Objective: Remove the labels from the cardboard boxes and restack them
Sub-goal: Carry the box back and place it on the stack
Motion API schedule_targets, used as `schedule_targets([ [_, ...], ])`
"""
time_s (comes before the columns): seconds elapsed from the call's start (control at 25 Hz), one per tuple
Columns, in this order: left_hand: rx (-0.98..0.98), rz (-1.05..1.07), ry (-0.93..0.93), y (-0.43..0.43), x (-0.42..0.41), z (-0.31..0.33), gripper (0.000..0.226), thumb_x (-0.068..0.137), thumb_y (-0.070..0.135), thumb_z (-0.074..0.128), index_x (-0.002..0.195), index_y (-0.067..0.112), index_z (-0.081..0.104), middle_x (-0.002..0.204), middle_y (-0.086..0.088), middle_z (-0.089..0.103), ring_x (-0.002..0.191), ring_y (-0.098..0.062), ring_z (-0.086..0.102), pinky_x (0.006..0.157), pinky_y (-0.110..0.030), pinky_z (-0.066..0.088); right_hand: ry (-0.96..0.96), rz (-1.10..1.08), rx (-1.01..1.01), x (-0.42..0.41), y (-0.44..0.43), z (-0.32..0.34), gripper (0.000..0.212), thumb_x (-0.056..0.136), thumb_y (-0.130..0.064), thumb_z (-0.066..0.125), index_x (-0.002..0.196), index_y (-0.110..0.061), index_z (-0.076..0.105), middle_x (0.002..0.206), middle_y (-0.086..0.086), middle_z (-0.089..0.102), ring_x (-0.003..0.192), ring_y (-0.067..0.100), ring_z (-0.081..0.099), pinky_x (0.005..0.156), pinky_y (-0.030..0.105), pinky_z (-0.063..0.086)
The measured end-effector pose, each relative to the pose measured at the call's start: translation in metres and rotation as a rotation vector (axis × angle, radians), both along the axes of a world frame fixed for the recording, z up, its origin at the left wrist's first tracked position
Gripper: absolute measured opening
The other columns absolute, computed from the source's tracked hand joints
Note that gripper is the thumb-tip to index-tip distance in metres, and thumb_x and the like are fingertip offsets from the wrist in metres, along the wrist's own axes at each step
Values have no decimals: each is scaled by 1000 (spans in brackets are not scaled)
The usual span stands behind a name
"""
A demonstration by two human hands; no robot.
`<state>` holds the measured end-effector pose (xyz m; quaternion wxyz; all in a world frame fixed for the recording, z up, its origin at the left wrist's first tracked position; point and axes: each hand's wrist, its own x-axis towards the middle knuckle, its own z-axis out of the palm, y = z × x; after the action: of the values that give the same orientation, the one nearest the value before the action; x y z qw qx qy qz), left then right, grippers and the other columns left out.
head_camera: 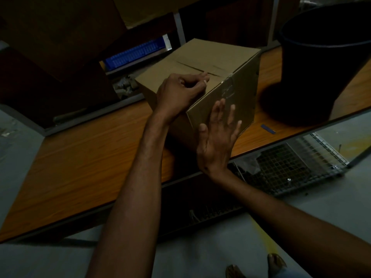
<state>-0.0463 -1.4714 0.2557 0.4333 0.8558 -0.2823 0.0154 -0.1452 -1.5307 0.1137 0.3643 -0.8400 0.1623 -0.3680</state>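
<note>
So the cardboard box (200, 55) sat closed on the table (90, 157), turned corner-on toward the person, and both hands were right on it. The left hand (178, 93) was on top of the box at its near edge, just short of the flap seam. The right hand (216, 137) was against the box's near right side face, below a crinkled patch of clear tape (227, 90) that wrapped over the top edge.

The table was orange-brown wood grain with a darker edge, and the whole room was pretty dim. Just right of the box stood a big black bucket (321, 63), and on the table between the box and the bucket's base lay a small blue strip (268, 129). Behind the box, to its left, a blue slatted crate (136, 53) sat on a lower shelf among dark cartons. Below the table edge in front of the box there was a wire mesh rack (301, 163), then grey floor (200, 247) with a yellow line and the person's sandalled feet (277, 261).

Hands: the left one had its fingers curled in, tips bunched against the thumb and pressed onto the box top by the seam. Couldn't tell if any tape was actually pinched between them. The right one was spread flat, fingers straight and slightly apart, palm pressed on the cardboard side, holding nothing.
</note>
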Motion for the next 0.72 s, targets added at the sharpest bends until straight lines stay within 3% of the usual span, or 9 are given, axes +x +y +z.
schedule_targets([
  [0.24,-21,7,-7,0,-1,-1,21,93,36,69,113,36,76,123,20,71,119,6,61,106,-36,52,46,102,30,-22,16,-31,78,105,-62,2,167,-14,4,175,3,-3,161,22,-8,125,65,0],
  [0.4,-12,-2,-18,2,1,-1,24,90,42,67,112,38,76,124,20,70,123,5,59,108,-38,50,-33,63,17,3,0,6,83,104,-63,5,166,-8,8,174,3,-7,161,27,-8,126,62,-3],
  [0.48,-11,7,-14,2,1,-2,25,91,40,66,114,37,76,126,19,69,126,4,57,109,-38,49,-45,144,-97,-7,4,-7,82,104,-63,8,165,-9,10,174,3,-6,162,29,-5,126,62,-2],
  [0.6,-29,11,2,0,-1,-1,23,94,36,66,114,36,76,127,20,69,123,5,58,107,-36,51,-7,259,-289,-42,2,-52,72,108,-59,20,164,-14,25,173,6,18,160,26,15,122,64,17],
  [0.72,-75,0,7,0,-5,0,22,96,26,68,115,26,77,125,14,71,120,3,62,104,-35,54,-162,168,-108,-45,-32,-45,52,106,-45,39,144,-14,58,144,3,61,133,23,47,101,54,39],
])
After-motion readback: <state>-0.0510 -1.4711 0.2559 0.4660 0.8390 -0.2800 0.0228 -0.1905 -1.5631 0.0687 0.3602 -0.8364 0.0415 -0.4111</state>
